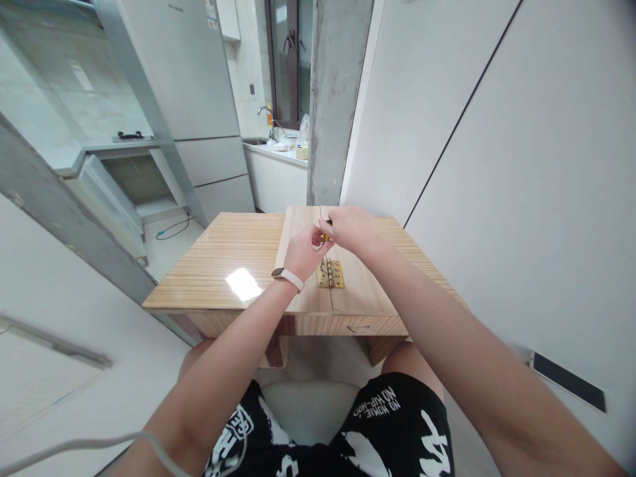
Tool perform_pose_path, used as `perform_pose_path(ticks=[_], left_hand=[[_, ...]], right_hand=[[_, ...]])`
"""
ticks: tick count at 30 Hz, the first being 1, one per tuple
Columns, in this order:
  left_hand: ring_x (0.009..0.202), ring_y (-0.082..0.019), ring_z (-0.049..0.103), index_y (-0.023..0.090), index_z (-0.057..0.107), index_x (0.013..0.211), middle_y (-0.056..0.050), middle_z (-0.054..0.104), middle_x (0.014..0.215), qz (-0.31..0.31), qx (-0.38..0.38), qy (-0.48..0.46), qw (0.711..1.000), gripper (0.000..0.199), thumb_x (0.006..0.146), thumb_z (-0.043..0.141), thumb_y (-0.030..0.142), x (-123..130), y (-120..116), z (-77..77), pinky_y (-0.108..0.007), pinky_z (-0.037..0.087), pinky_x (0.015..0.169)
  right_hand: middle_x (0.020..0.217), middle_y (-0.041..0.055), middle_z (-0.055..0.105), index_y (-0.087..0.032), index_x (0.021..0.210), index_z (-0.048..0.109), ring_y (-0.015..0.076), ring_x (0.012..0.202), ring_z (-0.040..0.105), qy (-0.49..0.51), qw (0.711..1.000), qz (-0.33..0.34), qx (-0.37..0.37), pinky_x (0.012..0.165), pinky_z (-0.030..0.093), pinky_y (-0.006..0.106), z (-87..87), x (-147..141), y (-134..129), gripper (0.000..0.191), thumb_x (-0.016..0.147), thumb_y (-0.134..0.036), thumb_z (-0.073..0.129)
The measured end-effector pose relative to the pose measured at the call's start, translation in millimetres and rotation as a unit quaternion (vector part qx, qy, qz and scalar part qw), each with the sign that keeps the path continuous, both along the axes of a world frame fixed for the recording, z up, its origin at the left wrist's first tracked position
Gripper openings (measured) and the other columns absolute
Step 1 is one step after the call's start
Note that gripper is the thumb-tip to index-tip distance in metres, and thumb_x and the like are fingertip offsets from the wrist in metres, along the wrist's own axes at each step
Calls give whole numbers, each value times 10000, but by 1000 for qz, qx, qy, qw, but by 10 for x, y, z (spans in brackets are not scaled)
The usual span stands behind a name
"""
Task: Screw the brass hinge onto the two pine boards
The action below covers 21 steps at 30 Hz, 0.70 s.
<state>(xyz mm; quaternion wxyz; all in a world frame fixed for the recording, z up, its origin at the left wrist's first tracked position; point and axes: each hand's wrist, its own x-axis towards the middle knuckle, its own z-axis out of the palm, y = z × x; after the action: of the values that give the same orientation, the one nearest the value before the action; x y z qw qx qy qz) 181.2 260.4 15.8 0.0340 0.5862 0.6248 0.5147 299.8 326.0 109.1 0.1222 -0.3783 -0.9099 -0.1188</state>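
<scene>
The worktop (189, 271), largest of the things at hand, spreads to both sides of the hinge (330, 273) and beyond it; on it lie two pale boards, the left board (302, 295) mostly left of the hinge and the right board (360, 299) to its right, with a narrow seam between them running away from the person beneath the hinge; the two hands meet just beyond the hinge, the left hand (304, 253) beyond it and to its left, the right hand (354, 226) beyond it and to its right; the left fingers look nearer to the hinge, the right fingers a little farther off; from the fingers, then, the hinge lies back toward the person, its pin line along the seam, its two leaves spread flat, one on each board; the left fingers pinch a small black-and-yellow tool (326, 236), probably a screwdriver, and the right fingers are closed on its upper end; its tilt, and whether its tip touches the hinge, cannot be told behind the hands.

Counted: one worktop, two boards, two hands, one hinge; one watch (289, 277), left of the hinge; one drawer handle (358, 329), nearer the person than the hinge; one tool; the screws are too small to count.
</scene>
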Motion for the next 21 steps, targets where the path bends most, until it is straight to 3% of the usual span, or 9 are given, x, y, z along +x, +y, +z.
perform_pose_path(ticks=[3, 7, 9, 11, 14, 21], left_hand=[[774, -175, 682, 201, 632, 874, -44, 732, 848, -11, -1, 1, 1000, 142, 885, 724, 308, 4, 7, 1, -317, 542, 745], [790, -181, 683, 206, 650, 911, -45, 736, 860, -20, 2, 23, 1000, 68, 912, 678, 268, 6, -8, 16, -324, 540, 769], [804, -184, 684, 209, 658, 972, -45, 738, 876, -23, -1, 26, 999, 65, 923, 657, 252, -2, -18, 14, -325, 537, 783], [813, -183, 682, 211, 649, 1003, -41, 735, 881, -32, -4, 24, 999, 73, 938, 631, 240, -16, -26, 3, -322, 531, 790], [838, -186, 674, 210, 618, 967, -40, 723, 894, -43, -2, 27, 999, 23, 950, 604, 218, -40, -30, -27, -317, 520, 782], [984, -250, 623, 202, 588, 1032, -98, 676, 1002, 3, -6, 118, 993, 66, 991, 538, 217, -23, -55, -88, -388, 505, 861]], right_hand=[[1046, 171, 755, -164, 1021, 773, 281, 986, 686, 14, 1000, -23, 2, 814, 462, 340, -40, 5, 14, 492, 1038, -468, 387], [1078, 174, 743, -178, 1045, 760, 296, 1020, 672, 19, 1000, -1, -19, 834, 460, 355, -32, 54, 16, 518, 1034, -541, 391], [1116, 152, 739, -197, 1110, 732, 282, 1041, 662, 35, 998, 40, -41, 843, 458, 343, -17, 86, 19, 442, 1022, -532, 457], [1176, 120, 730, -213, 1202, 691, 253, 1066, 652, 57, 991, 102, -67, 867, 452, 321, -9, 112, 27, 321, 1008, -415, 535], [1204, 96, 724, -211, 1237, 679, 226, 1096, 641, 59, 979, 172, -97, 907, 439, 308, -10, 126, 47, 289, 980, -221, 546], [1161, 79, 747, -240, 1166, 737, 229, 1104, 648, 2, 984, 150, -100, 923, 439, 315, 17, 99, 65, 281, 964, -194, 548]])
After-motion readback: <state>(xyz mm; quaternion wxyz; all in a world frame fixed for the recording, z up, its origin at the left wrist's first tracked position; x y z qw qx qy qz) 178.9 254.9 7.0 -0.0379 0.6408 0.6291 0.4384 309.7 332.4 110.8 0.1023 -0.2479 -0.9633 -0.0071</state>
